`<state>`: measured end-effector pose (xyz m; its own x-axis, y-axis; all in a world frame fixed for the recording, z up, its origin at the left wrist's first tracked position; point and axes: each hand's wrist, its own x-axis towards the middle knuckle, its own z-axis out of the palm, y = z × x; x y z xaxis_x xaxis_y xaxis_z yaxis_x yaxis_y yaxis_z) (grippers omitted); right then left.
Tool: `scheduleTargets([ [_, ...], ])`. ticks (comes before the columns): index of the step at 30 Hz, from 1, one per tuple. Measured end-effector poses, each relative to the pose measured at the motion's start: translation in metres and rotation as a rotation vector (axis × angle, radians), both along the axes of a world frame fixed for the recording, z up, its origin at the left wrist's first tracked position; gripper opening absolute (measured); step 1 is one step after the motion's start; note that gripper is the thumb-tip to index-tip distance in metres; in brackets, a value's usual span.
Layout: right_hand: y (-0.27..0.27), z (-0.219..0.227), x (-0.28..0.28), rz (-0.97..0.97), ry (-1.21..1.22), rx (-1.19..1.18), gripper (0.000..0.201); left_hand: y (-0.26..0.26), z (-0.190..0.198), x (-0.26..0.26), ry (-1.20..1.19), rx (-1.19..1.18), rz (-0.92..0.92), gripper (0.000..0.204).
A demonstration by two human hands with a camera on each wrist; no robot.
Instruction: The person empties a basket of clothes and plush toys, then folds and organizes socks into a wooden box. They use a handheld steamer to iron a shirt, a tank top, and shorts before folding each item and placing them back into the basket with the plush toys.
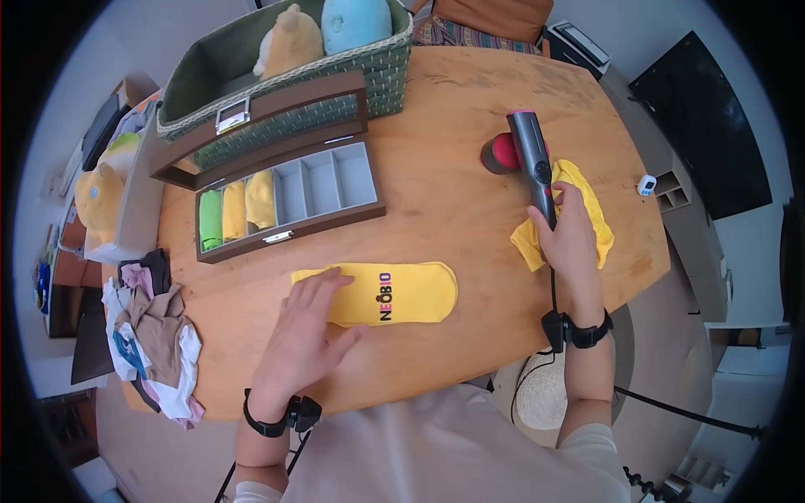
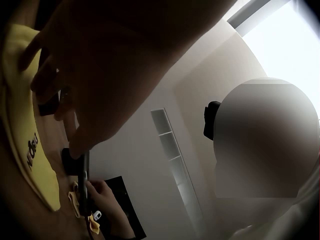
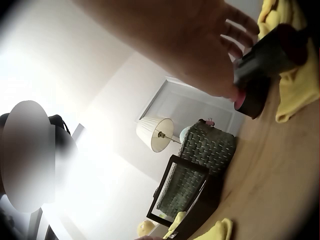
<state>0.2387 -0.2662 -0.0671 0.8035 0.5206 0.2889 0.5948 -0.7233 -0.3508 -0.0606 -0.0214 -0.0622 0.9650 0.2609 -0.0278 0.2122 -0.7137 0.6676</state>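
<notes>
A yellow sock [image 1: 419, 293] printed NEOBIO lies flat at the table's near middle. My left hand [image 1: 303, 327] is over its left end, fingers spread and overlapping the cloth. My right hand [image 1: 573, 239] is beside the handle of a dark grey corded device [image 1: 530, 142] shaped like a hair dryer, with red-pink rims. In the right wrist view, its fingers [image 3: 233, 37] extend loosely past the device, with the thumb close to it. Another yellow cloth piece [image 1: 587, 201] lies crumpled beneath and beside that hand.
A brown lidded box [image 1: 381, 205] stands open, with green and yellow rolls in its left compartments. Behind it is a green woven basket [image 1: 390, 75] holding plush toys. Clothes [image 1: 155, 327] are heaped at the left edge. A small white gadget [image 1: 646, 185] sits at the right edge.
</notes>
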Motion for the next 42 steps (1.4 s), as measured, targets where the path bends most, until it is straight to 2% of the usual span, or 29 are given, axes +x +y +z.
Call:
scheduleTargets([
  [2, 0.006, -0.002, 0.008, -0.123, -0.021, -0.084, 0.056, 0.011, -0.003, -0.007, 0.012, 0.170, 0.109, 0.053],
  [3, 0.008, 0.001, 0.011, -0.150, 0.147, -0.103, 0.064, 0.016, -0.004, -0.010, 0.016, 0.175, 0.116, 0.053],
  [6, 0.011, -0.027, 0.036, -0.117, 0.257, -0.039, 0.063, 0.033, -0.009, -0.020, 0.082, 0.216, 0.216, 0.047],
  [7, 0.009, -0.039, 0.047, -0.021, 0.221, 0.051, 0.055, 0.039, -0.012, -0.021, 0.117, 0.076, 0.220, 0.045],
  [8, 0.010, -0.036, 0.048, -0.009, 0.225, 0.052, 0.055, 0.045, -0.014, -0.023, 0.150, -0.065, 0.226, 0.044],
  [10, 0.013, -0.026, 0.045, -0.037, 0.264, 0.082, 0.044, 0.055, -0.017, -0.025, 0.138, -0.100, 0.210, 0.038],
  [12, 0.013, -0.020, 0.034, 0.021, 0.235, 0.123, 0.037, 0.065, -0.019, -0.027, 0.121, -0.136, 0.192, 0.033],
  [14, 0.011, -0.012, 0.018, 0.105, 0.193, 0.214, 0.033, 0.072, -0.024, -0.030, 0.142, -0.297, 0.253, 0.026],
  [16, 0.010, 0.002, -0.004, 0.132, 0.247, 0.250, 0.032, 0.077, -0.030, -0.029, 0.135, -0.363, 0.275, 0.023],
  [17, 0.012, 0.014, -0.019, 0.145, 0.372, 0.297, 0.033, 0.080, -0.033, -0.028, 0.128, -0.421, 0.282, 0.021],
  [18, 0.011, 0.022, -0.032, 0.154, 0.498, 0.343, 0.034, 0.082, -0.034, -0.029, 0.129, -0.427, 0.284, 0.021],
  [19, 0.007, 0.025, -0.040, 0.154, 0.497, 0.337, 0.034, 0.084, -0.036, -0.029, 0.146, -0.392, 0.281, 0.019],
  [21, 0.000, 0.029, -0.055, 0.327, 0.400, 0.038, 0.037, 0.084, -0.039, -0.032, 0.158, -0.369, 0.283, 0.018],
  [24, 0.018, 0.023, -0.087, 0.497, 0.438, 0.024, 0.040, 0.084, -0.040, -0.039, 0.128, -0.371, 0.304, 0.015],
  [25, 0.028, 0.023, -0.093, 0.507, 0.441, 0.020, 0.040, 0.085, -0.040, -0.041, 0.130, -0.376, 0.300, 0.014],
  [27, 0.044, 0.023, -0.103, 0.568, 0.662, -0.045, 0.040, 0.086, -0.040, -0.045, 0.134, -0.386, 0.302, 0.013],
  [30, 0.064, 0.018, -0.112, 0.595, 0.628, -0.089, 0.044, 0.086, -0.038, -0.048, 0.122, -0.354, 0.311, 0.012],
  [32, 0.073, 0.018, -0.116, 0.606, 0.614, -0.096, 0.043, 0.086, -0.033, -0.049, 0.154, -0.203, 0.339, 0.012],
  [37, 0.095, 0.018, -0.123, 0.683, 0.621, -0.176, 0.044, 0.087, -0.030, -0.051, 0.158, -0.135, 0.360, 0.015],
  [39, 0.103, 0.010, -0.128, 0.740, 0.484, -0.301, 0.044, 0.087, -0.032, -0.051, 0.151, -0.112, 0.356, 0.015],
  [42, 0.112, 0.011, -0.131, 0.769, 0.545, -0.328, 0.045, 0.086, -0.036, -0.052, 0.129, -0.096, 0.344, 0.013],
])
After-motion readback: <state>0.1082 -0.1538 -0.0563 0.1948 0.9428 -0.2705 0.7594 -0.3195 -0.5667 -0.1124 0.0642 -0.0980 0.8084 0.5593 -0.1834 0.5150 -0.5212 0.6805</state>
